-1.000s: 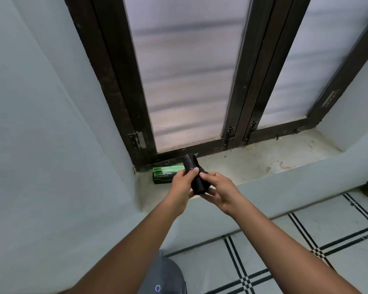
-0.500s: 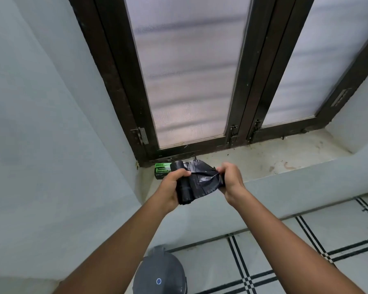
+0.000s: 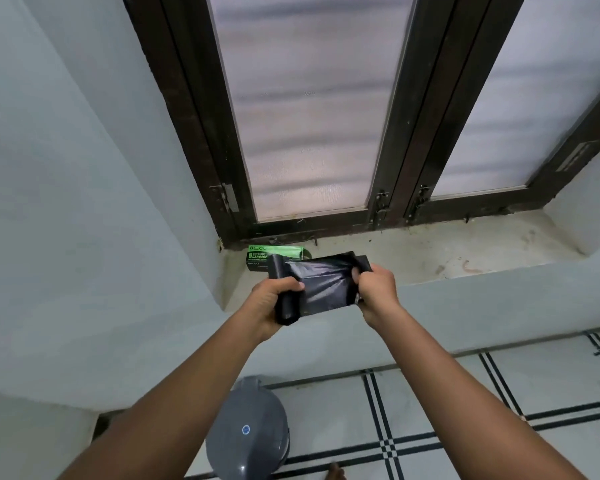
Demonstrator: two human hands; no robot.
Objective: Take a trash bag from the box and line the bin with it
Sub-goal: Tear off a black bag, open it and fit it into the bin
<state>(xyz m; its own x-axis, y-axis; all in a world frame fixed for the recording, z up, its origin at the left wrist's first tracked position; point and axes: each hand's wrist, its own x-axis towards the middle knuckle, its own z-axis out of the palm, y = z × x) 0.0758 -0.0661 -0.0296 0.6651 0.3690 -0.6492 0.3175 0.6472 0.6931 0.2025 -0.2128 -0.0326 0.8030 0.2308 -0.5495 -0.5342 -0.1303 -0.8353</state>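
A black roll of trash bags (image 3: 284,303) is gripped upright in my left hand (image 3: 274,299). My right hand (image 3: 374,289) pinches the free end of a black trash bag (image 3: 323,282) that stretches flat from the roll to the right. Behind them, a green and black trash bag box (image 3: 267,256) lies on the window sill (image 3: 430,258), at its left end. A grey bin (image 3: 246,438) with its domed lid on stands on the floor below my arms.
A dark-framed window with frosted panes (image 3: 309,116) rises behind the sill. Pale walls close in on the left (image 3: 84,202) and far right. White floor tiles with black lines (image 3: 430,427) spread to the right of the bin.
My hands have moved apart, the right one drawing the bag's end rightward off the roll, so a wider sheet now spans between them. The view has tilted down, showing more of the bin.
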